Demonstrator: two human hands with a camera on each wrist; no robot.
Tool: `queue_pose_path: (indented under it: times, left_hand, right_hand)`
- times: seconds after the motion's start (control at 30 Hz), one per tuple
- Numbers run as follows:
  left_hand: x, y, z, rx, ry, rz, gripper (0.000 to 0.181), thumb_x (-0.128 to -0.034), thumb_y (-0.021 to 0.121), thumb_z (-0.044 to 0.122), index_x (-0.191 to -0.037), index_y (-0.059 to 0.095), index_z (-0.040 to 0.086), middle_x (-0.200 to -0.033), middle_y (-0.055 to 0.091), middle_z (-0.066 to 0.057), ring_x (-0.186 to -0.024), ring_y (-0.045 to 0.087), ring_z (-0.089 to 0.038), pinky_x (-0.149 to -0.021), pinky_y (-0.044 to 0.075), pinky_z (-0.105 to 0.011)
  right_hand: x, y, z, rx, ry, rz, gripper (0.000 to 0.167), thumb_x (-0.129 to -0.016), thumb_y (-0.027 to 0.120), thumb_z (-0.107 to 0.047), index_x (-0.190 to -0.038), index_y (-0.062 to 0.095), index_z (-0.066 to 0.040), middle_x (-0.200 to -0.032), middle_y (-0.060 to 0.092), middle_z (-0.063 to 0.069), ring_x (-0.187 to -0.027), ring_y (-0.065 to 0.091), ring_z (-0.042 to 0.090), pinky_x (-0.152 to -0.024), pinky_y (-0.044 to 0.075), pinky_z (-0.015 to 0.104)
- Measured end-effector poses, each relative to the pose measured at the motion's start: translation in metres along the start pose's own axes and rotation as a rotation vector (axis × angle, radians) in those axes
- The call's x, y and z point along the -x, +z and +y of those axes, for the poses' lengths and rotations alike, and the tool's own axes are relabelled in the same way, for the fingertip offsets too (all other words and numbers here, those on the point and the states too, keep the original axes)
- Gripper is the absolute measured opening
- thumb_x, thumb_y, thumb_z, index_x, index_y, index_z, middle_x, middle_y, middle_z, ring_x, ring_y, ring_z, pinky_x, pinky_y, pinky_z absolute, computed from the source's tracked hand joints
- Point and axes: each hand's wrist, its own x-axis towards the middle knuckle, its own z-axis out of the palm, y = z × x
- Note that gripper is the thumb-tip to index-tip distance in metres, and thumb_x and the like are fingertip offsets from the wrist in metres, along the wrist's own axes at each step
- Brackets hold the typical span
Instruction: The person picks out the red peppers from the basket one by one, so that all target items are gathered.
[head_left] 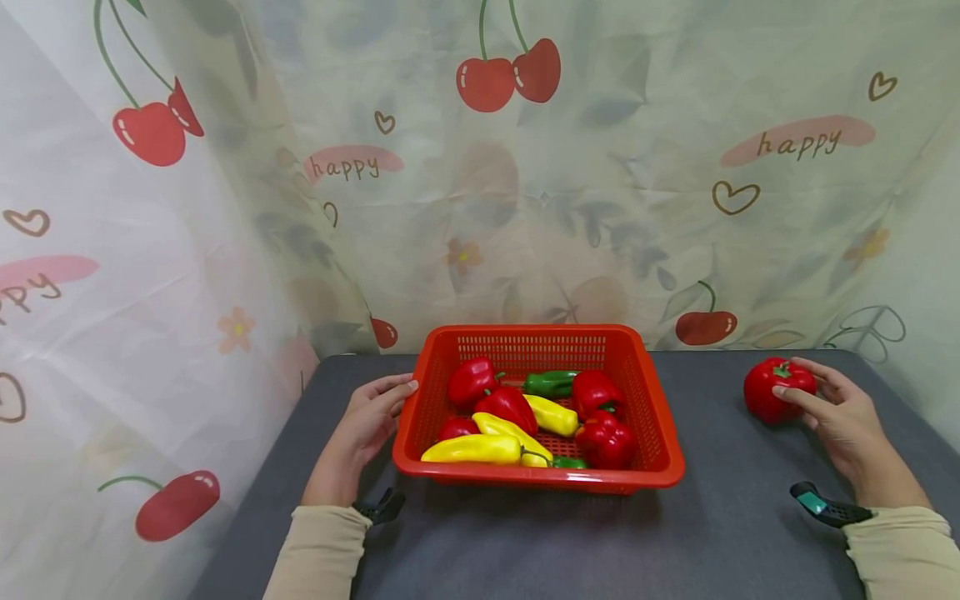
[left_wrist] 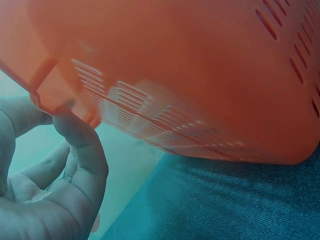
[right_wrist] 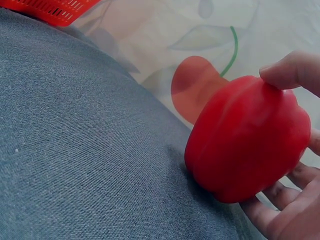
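A red plastic basket (head_left: 540, 475) stands at the middle of the table. My left hand (head_left: 366, 425) pinches the basket's left rim between thumb and fingers, and the left wrist view shows this grip from below. Off to the right, my right hand (head_left: 847, 417) holds a red bell pepper (head_left: 768, 392), thumb on one side and fingers round the other. In the right wrist view this bell pepper (right_wrist: 247, 140) is low against the grey cloth. Inside the basket lie several red peppers (head_left: 506, 408), several long yellow peppers (head_left: 472, 449) and green ones (head_left: 551, 383).
Dark grey cloth (head_left: 525, 542) covers the table. Behind it and to the left hangs a curtain (head_left: 540, 208) printed with cherries and hearts. A thin looped wire-like shape (head_left: 873, 325) shows at the back right corner.
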Motion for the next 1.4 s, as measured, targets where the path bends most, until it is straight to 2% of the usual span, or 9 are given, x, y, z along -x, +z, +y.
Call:
queue_pose_path:
  times: [0.1,0.2,0.33,0.4,0.53,0.63,0.9,1.2,1.4]
  left_hand:
    - [-0.0001,-0.0001,-0.0002,0.001,0.001,0.002,0.05,-0.0994,0.077,0.03,-0.14,0.065,0.003,-0.118,0.078,-0.003,-0.099,0.077,-0.018,-0.09,0.065,-0.034]
    - [-0.0003,-0.0004,-0.0006,0.001,0.0,0.001,0.05,-0.0996,0.077,0.029,-0.14,0.065,0.003,-0.117,0.078,-0.003,-0.099,0.077,-0.018,-0.09,0.065,-0.033]
    - [0.0,-0.0007,-0.0011,-0.003,-0.002,0.007,0.051,-0.0989,0.078,0.03,-0.14,0.065,0.003,-0.119,0.078,-0.003,-0.1,0.077,-0.018,-0.09,0.065,-0.034]
    - [0.0001,-0.0006,-0.0015,-0.006,-0.004,0.011,0.051,-0.0984,0.078,0.031,-0.14,0.065,0.004,-0.12,0.078,-0.003,-0.101,0.077,-0.018,-0.091,0.064,-0.034]
    - [0.0001,-0.0004,-0.0022,-0.008,-0.005,0.017,0.053,-0.0971,0.08,0.033,-0.14,0.066,0.005,-0.121,0.077,-0.003,-0.102,0.077,-0.019,-0.092,0.064,-0.034]
    - [0.0001,-0.0006,-0.0022,-0.008,-0.003,0.018,0.053,-0.0972,0.08,0.034,-0.139,0.066,0.005,-0.121,0.077,-0.003,-0.102,0.077,-0.019,-0.092,0.064,-0.034]
    - [-0.0006,-0.0004,-0.0021,-0.005,-0.001,0.015,0.05,-0.0983,0.078,0.032,-0.138,0.066,0.005,-0.119,0.078,-0.003,-0.1,0.077,-0.018,-0.09,0.065,-0.034]
    - [0.0003,0.0007,-0.0004,0.007,-0.006,0.017,0.048,-0.0982,0.079,0.03,-0.138,0.066,0.005,-0.119,0.078,-0.004,-0.1,0.077,-0.019,-0.091,0.065,-0.035]
    - [0.0004,0.0012,0.0004,0.01,-0.005,0.015,0.049,-0.0977,0.079,0.03,-0.138,0.067,0.005,-0.119,0.077,-0.004,-0.101,0.077,-0.019,-0.091,0.065,-0.035]
  right_hand:
    - [0.0006,0.0004,-0.0002,-0.001,0.001,-0.005,0.068,-0.101,0.075,-0.02,-0.159,0.044,-0.036,-0.143,0.041,-0.023,-0.123,0.035,0.002,-0.078,0.051,0.004]
    - [0.0014,0.0015,-0.0004,0.003,-0.003,-0.003,0.067,-0.101,0.075,-0.02,-0.159,0.045,-0.035,-0.135,0.043,-0.025,-0.121,0.036,0.001,-0.094,0.049,0.005]
    - [0.0025,0.0027,-0.0005,0.027,-0.01,-0.001,0.066,-0.101,0.075,-0.021,-0.158,0.045,-0.036,-0.128,0.045,-0.027,-0.12,0.036,0.0,-0.11,0.039,0.008]
    - [0.0029,0.0028,-0.0007,0.024,-0.015,-0.003,0.065,-0.101,0.074,-0.02,-0.158,0.046,-0.036,-0.126,0.046,-0.028,-0.119,0.038,-0.001,-0.108,0.041,0.007]
    - [0.0028,0.0032,-0.0006,0.007,-0.03,-0.008,0.066,-0.101,0.074,-0.018,-0.158,0.046,-0.033,-0.124,0.049,-0.026,-0.113,0.042,-0.002,-0.084,0.051,0.004]
    - [0.0015,0.0036,-0.0004,-0.012,-0.037,-0.011,0.066,-0.1,0.075,-0.016,-0.158,0.046,-0.032,-0.122,0.051,-0.024,-0.11,0.044,-0.002,-0.072,0.051,0.005]
    - [0.0022,0.0033,0.0015,-0.06,-0.075,-0.042,0.057,-0.101,0.073,-0.01,-0.15,0.052,-0.029,-0.123,0.056,-0.021,-0.109,0.052,-0.005,-0.075,0.056,0.008]
    - [0.0041,0.0039,0.0014,-0.085,-0.092,-0.058,0.047,-0.1,0.074,-0.007,-0.137,0.058,-0.031,-0.12,0.062,-0.021,-0.095,0.068,-0.012,-0.075,0.056,0.008]
    - [0.004,0.0036,0.0007,-0.09,-0.098,-0.061,0.046,-0.101,0.072,-0.007,-0.139,0.058,-0.028,-0.12,0.063,-0.02,-0.095,0.069,-0.01,-0.076,0.057,0.009]
